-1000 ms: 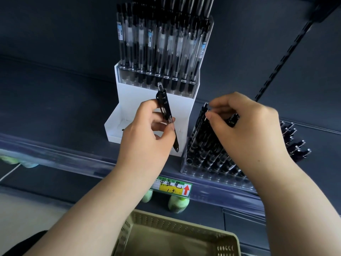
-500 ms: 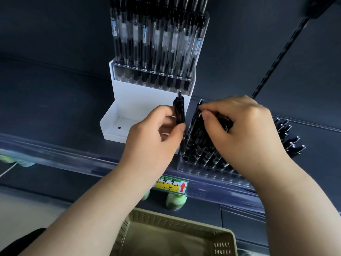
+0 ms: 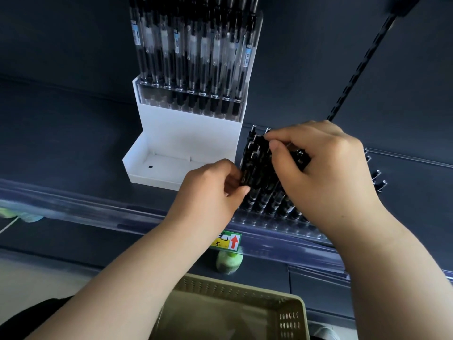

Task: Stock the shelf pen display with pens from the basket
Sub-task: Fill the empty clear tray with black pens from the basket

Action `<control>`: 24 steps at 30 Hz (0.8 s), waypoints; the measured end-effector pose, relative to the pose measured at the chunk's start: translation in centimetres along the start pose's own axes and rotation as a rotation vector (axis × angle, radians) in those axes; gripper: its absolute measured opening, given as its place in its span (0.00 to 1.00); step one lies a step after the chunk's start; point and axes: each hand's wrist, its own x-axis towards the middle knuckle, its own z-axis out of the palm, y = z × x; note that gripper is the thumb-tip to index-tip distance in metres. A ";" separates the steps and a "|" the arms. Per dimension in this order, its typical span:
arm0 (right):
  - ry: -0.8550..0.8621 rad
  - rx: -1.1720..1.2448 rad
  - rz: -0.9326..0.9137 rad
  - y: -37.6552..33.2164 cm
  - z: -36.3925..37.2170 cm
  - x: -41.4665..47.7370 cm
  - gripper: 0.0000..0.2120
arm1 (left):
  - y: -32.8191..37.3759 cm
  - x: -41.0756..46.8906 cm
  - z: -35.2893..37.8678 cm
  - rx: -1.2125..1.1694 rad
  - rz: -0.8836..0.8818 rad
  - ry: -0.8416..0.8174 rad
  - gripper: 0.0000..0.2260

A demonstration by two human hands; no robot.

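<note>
Pens [image 3: 263, 201], black, silver-clipped, packed in clear tray [image 3: 269, 223]

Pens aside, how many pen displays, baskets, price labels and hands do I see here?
Pen displays: 2, the white stand and the clear rack
Basket: 1
Price label: 1
Hands: 2, left hand and right hand, both gripping pens
Total: 6

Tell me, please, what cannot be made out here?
Head view.
Pen in left hand: mostly hidden by its fingers.
Which rack pen the right hand pinches: covered by that hand.
Basket contents: cut off by the bottom edge.
Price label: half behind the left wrist.
</note>
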 end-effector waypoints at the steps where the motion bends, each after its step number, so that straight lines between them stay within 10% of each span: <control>1: 0.000 -0.001 -0.002 0.0 -0.1 -0.1 0.08 | 0.0 0.0 0.0 -0.002 -0.003 0.002 0.06; 16: 0.010 0.023 -0.126 -0.6 -2.6 -2.4 0.07 | -1.3 0.0 0.1 0.182 0.007 -0.088 0.07; 24: -0.641 -0.035 0.323 4.8 -5.5 -8.2 0.21 | -2.0 -0.7 0.0 0.425 0.010 -0.291 0.16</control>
